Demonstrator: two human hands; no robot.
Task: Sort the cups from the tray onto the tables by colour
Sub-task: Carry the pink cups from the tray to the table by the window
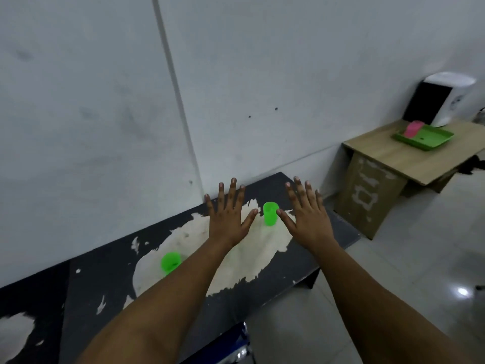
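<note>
The head view showed a room with pale grey walls [91, 114] and a shiny light tiled floor [393, 271]. A long dark table [86, 285] stood against the wall, and its black top was worn off in big pale patches. On this table stood 2 green cups. The far green cup [270, 214] was upright on a pale patch, between the 2 hands. The near green cup [170, 262] stood closer to the camera, just beside the left forearm, which covered a part of it.

The left hand [229, 219] was held flat, palm down, with its fingers [232, 190] straight and spread apart, holding nothing. The right hand [308, 215] was in the same way flat, with its fingers [301, 191] straight and spread, also holding nothing. Both thumbs pointed at the far green cup and were just beside it; I cannot tell if they touched it.

At the right, well apart from the dark table, stood a wooden table [409, 158]. On it lay a green tray [433, 139] with 1 pink cup [412, 129] standing at its far left end. Behind the tray stood a white and black appliance [441, 101].
</note>
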